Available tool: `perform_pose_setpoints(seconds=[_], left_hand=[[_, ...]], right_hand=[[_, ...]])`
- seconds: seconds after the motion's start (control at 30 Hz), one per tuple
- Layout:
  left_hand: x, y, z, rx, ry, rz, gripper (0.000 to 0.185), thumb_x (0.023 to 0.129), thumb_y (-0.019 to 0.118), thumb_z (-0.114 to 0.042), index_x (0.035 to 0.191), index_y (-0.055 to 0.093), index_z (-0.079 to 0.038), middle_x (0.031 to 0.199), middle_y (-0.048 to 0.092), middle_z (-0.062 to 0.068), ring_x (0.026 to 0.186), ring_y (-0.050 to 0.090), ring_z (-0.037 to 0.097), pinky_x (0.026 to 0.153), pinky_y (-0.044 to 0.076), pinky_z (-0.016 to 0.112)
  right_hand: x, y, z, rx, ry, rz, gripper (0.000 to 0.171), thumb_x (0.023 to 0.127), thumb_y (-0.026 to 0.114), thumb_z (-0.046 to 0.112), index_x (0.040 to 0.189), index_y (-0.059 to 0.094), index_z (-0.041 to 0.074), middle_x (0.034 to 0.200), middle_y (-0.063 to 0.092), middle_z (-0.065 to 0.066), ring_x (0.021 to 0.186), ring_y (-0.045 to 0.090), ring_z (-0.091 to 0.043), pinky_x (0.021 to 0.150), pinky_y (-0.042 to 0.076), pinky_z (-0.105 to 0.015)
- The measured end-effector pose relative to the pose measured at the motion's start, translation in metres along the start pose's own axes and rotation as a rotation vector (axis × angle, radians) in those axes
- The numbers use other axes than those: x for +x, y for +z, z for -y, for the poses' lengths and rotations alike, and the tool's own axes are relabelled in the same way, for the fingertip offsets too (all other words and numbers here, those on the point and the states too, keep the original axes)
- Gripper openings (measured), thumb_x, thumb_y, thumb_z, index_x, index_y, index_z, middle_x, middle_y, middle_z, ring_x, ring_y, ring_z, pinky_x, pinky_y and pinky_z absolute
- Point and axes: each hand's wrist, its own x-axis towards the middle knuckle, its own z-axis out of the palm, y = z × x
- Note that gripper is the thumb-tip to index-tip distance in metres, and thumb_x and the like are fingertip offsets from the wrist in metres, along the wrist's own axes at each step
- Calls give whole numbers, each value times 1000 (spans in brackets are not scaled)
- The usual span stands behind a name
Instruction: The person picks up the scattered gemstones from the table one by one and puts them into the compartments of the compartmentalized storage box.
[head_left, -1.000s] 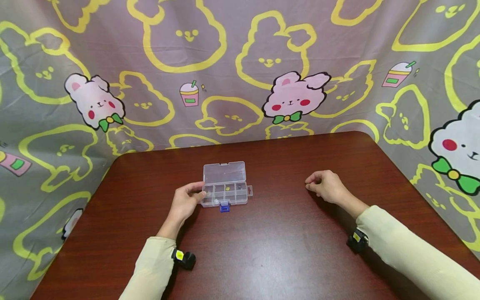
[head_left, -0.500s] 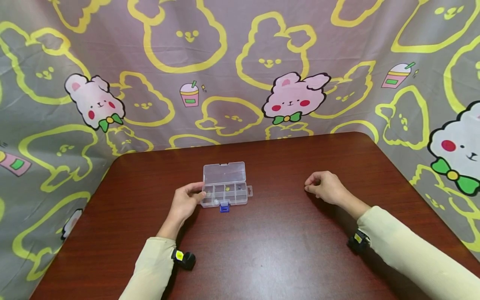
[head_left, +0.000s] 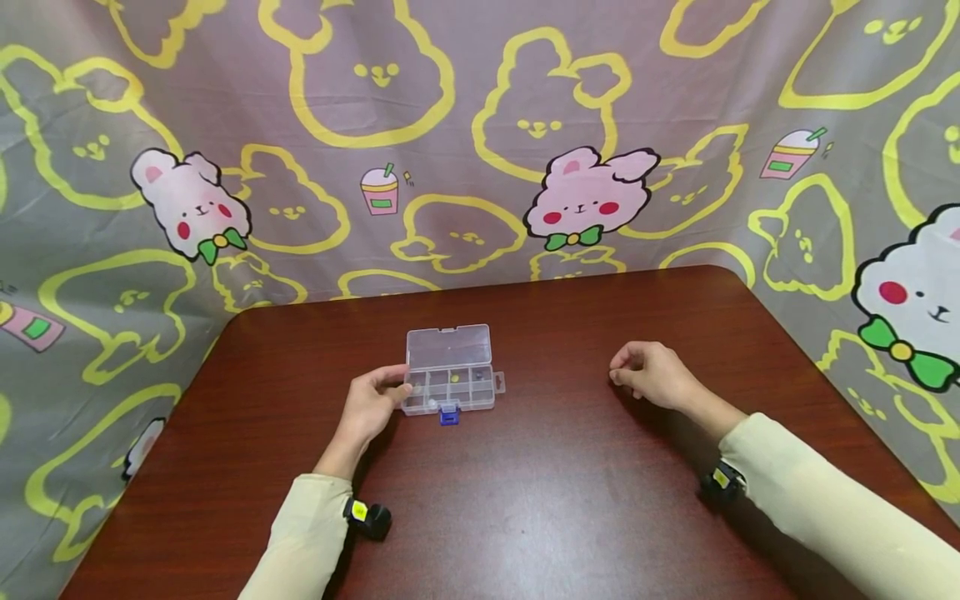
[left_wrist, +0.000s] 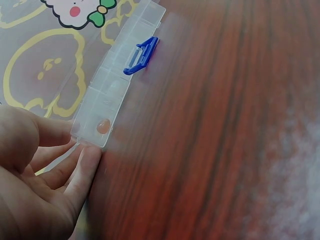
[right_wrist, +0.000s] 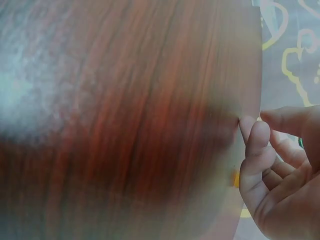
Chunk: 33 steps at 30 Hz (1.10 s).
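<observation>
A clear plastic compartment box (head_left: pixel 448 398) sits left of centre on the table, its lid (head_left: pixel 448 347) tipped back and its blue latch (head_left: pixel 449 416) facing me. My left hand (head_left: pixel 369 407) grips the box's left end, thumb at the front corner. Inside lie a small yellow piece (head_left: pixel 454 378), a dark piece (head_left: pixel 480 376) and, in the left wrist view, an orange-brown bead (left_wrist: pixel 103 126). Far to the right, my right hand (head_left: pixel 654 374) has its fingers curled low over the tabletop, thumb and index tips close together. I cannot tell whether something tiny is between them.
The dark brown wooden table (head_left: pixel 510 500) has rounded far corners. A grey patterned curtain (head_left: pixel 465 108) hangs right behind it and along both sides. A clear hang tab (head_left: pixel 500 382) sticks out from the box's right end.
My right fingertips have drawn slightly toward me and settled near the tabletop. The left hand and the box have stayed in place.
</observation>
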Motion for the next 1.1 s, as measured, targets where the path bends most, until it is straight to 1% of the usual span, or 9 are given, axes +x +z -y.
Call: perform_pose_setpoints(seconds=[0.1,0.37,0.6,0.83,1.1], left_hand=[[1,0,0,5,-8,0,33,91,67,4,124,67,6,118,66,25,80,63,13,68,51,18],[0,0,2,-11,-9,-4,33,90,68,6,123,66,8,117,66,26,79,65,14,67,53,19],[1,1,2,-7,-11,-5,33,90,68,5,123,67,7,118,66,26,80,65,15,67,53,19],[1,2,1,-8,-23,-8,33,90,68,5,123,67,6,118,67,24,81,66,16,68,53,19],[1,1,2,-14,-10,-8,33,90,67,6,123,67,7,118,66,26,81,66,17,67,52,19]], right_hand=[[-1,0,1,15,-3,6,6,93,68,4,94,65,0,77,69,-7,58,58,-17,54,51,-29],[-1,3,1,40,-11,-2,5,93,68,3,94,66,-1,77,71,-9,58,59,-18,52,52,-29],[0,6,1,49,3,-4,5,93,69,4,94,67,0,77,70,-8,58,59,-19,53,52,-29],[1,10,3,68,10,-3,5,91,69,3,94,67,0,75,69,-8,58,59,-19,50,51,-29],[3,18,5,91,11,14,5,91,69,3,94,68,0,74,69,-8,58,59,-20,49,50,-29]])
